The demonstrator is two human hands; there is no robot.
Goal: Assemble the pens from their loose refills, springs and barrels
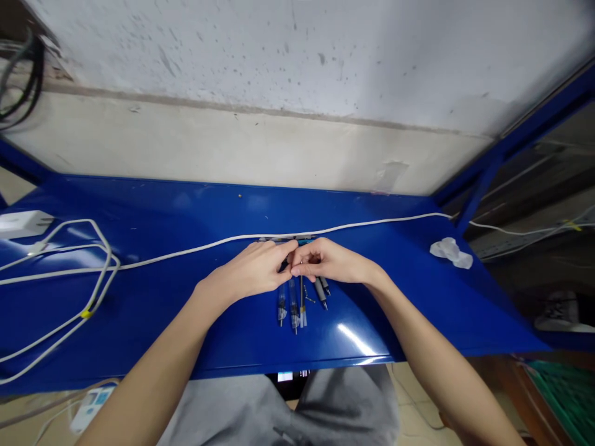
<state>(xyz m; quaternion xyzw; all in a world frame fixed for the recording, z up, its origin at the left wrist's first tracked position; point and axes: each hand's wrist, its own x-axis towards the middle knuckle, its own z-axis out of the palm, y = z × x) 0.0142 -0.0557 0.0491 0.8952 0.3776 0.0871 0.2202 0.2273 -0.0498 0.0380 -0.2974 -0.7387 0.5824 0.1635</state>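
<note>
My left hand and my right hand meet over a group of pens in the middle of the blue tabletop. The fingertips of both are pinched close together; whatever is between them is too small and hidden to name. Just below my left fingers lie a clear-barrelled pen and a second clear pen, tips toward me. Beside them is a thin rod with a pale end. Under my right hand a grey pen sticks out. More slim items lie behind the hands, partly covered.
A white cable runs across the tabletop behind the hands and loops at the left near a white adapter. Crumpled translucent plastic lies at the right. A wall rises behind; a blue frame post stands at the right.
</note>
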